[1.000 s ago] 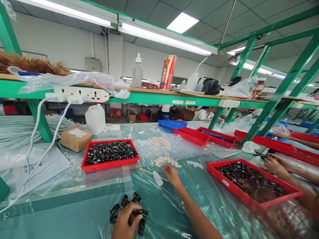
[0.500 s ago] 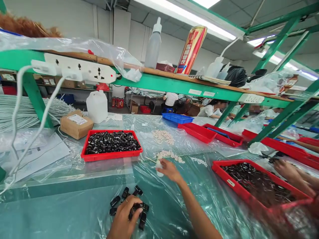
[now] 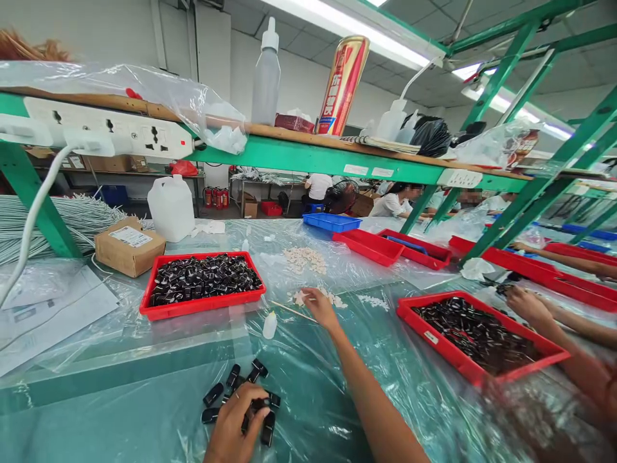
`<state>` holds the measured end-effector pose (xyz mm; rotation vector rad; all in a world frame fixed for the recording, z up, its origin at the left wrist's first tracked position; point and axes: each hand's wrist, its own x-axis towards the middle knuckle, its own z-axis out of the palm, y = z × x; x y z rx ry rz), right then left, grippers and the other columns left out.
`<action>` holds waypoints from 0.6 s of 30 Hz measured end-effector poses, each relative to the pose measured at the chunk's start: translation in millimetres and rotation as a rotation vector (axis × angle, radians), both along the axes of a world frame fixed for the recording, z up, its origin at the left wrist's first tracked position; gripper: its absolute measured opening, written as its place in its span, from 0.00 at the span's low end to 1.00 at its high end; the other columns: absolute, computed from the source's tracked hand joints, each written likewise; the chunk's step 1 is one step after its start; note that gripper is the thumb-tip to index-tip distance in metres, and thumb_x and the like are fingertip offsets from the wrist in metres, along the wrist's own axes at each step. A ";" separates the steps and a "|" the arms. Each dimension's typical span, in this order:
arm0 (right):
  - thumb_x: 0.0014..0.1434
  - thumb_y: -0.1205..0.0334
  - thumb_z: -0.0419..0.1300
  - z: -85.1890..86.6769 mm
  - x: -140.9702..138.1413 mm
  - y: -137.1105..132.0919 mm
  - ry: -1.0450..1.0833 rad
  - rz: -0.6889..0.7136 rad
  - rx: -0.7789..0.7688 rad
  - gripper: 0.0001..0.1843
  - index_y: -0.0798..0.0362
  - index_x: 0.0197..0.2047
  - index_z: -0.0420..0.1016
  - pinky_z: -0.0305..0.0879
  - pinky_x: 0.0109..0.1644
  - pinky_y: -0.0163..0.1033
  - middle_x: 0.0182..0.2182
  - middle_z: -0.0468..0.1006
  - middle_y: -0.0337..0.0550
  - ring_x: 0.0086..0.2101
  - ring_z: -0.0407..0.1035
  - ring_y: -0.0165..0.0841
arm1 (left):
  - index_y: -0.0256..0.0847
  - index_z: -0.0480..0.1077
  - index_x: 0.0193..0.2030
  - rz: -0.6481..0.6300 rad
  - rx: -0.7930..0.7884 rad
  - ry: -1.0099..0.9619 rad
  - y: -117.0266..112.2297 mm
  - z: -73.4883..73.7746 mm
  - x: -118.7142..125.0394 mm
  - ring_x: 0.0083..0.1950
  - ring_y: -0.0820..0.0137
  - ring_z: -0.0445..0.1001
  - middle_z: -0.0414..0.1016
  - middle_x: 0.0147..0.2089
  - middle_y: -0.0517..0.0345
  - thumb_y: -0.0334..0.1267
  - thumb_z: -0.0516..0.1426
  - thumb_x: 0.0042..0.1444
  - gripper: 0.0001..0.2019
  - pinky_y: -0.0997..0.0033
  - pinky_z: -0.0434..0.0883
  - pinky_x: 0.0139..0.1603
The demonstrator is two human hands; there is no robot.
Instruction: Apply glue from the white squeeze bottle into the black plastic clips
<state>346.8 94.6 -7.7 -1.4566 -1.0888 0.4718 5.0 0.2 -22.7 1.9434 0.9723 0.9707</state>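
Observation:
My left hand rests at the near edge of the plastic-covered table, fingers curled over a cluster of small black parts; whether it grips one is hidden. My right hand is stretched forward, fingers bent down onto a small pile of white parts. A thin wooden stick lies just left of that hand. A small white dropper bottle stands upright on the table, left of my right hand and apart from it.
A red tray of black parts sits at the left. Another red tray at the right has another person's hand over its far corner. A second white pile, cardboard box, white jug and green shelf stand behind.
My right hand left the dropper bottle, which now stands upright, and reached further to the white pile. My left hand stayed on the black parts. The view shifted slightly.

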 end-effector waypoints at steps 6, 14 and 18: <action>0.80 0.49 0.66 10.9 15.8 30.8 0.088 -0.246 -0.050 0.18 0.50 0.64 0.83 0.87 0.58 0.49 0.59 0.87 0.47 0.54 0.84 0.38 | 0.56 0.79 0.42 -0.048 0.067 -0.039 -6.0 -2.7 -2.0 0.42 0.63 0.84 0.83 0.43 0.62 0.56 0.58 0.59 0.13 0.72 0.82 0.44; 0.76 0.49 0.72 31.1 8.3 17.8 0.016 -0.096 -0.080 0.20 0.51 0.63 0.82 0.88 0.54 0.47 0.56 0.87 0.45 0.51 0.85 0.38 | 0.59 0.76 0.44 -0.090 0.071 0.008 -9.5 2.2 -4.3 0.45 0.61 0.83 0.82 0.45 0.64 0.51 0.58 0.62 0.08 0.67 0.82 0.47; 0.75 0.49 0.72 41.2 -8.1 9.3 -0.014 -0.022 -0.066 0.20 0.51 0.63 0.82 0.87 0.55 0.48 0.57 0.87 0.46 0.52 0.85 0.39 | 0.64 0.74 0.47 -0.112 0.114 0.041 -14.2 -1.0 -6.1 0.49 0.58 0.82 0.81 0.50 0.65 0.48 0.58 0.63 0.07 0.66 0.83 0.43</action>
